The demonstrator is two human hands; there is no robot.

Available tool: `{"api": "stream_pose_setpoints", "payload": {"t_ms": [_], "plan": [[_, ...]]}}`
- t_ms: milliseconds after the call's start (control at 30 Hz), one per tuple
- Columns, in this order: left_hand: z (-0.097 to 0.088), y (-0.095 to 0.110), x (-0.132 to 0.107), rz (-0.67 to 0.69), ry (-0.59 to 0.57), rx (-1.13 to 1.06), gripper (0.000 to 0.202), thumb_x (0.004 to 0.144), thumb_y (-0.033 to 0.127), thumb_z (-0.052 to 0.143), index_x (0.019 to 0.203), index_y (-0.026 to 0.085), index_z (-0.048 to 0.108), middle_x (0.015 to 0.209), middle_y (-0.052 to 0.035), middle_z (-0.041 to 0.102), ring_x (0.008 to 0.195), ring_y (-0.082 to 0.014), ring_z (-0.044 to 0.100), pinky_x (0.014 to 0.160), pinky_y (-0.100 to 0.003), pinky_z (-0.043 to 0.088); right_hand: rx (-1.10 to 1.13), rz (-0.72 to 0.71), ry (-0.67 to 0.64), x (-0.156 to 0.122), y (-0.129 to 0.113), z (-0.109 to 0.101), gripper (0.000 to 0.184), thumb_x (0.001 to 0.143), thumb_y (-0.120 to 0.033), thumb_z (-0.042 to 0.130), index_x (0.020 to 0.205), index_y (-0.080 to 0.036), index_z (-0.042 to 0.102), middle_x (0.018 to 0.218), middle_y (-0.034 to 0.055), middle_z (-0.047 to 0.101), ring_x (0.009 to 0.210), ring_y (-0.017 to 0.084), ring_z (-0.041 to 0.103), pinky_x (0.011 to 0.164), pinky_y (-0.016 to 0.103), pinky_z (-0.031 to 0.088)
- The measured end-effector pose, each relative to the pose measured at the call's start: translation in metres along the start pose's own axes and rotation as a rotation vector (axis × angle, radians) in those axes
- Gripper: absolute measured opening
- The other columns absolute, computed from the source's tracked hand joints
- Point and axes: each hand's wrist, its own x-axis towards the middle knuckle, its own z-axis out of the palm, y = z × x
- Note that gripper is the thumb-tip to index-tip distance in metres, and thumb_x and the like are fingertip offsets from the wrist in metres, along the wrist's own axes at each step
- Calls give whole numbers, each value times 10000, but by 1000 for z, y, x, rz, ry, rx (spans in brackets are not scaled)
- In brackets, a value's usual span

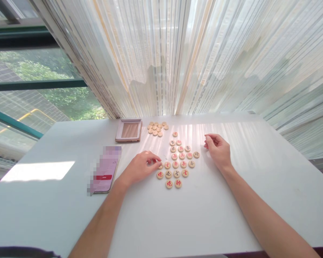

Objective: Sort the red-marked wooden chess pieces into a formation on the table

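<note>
Several round wooden chess pieces with red and black characters lie face up in rows on the white table. My left hand rests palm down at the left edge of the rows, its fingertips curled onto a piece there. My right hand lies on the table just right of the rows, fingers loosely curled, thumb and forefinger close together, nothing visible in them. A second small heap of pieces lies face down farther back.
An open shallow wooden box sits at the back, left of the heap. A phone lies face up left of my left hand. A sheer striped curtain hangs along the table's far edge, a window at the left.
</note>
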Motion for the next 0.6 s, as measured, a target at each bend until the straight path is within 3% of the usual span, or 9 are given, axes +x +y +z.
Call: {"api": "stream_pose_setpoints", "payload": {"t_ms": [200,600], "plan": [[0,-2,0,11,13,-15,263,901,419,575,1029,270,750,911,-25,702,792,-180,641,739,-298,499,17,7,-2,0,0,0,252,883,-416,653,978,-185,689,773,19,663,635,147,629,600,279,512],[0,-2,0,19,13,-11,244,913,398,560,944,274,768,904,-21,704,790,-180,637,741,-299,495,-2,9,2,0,0,0,265,879,-424,654,980,-181,690,759,19,664,623,147,633,598,277,521]]}}
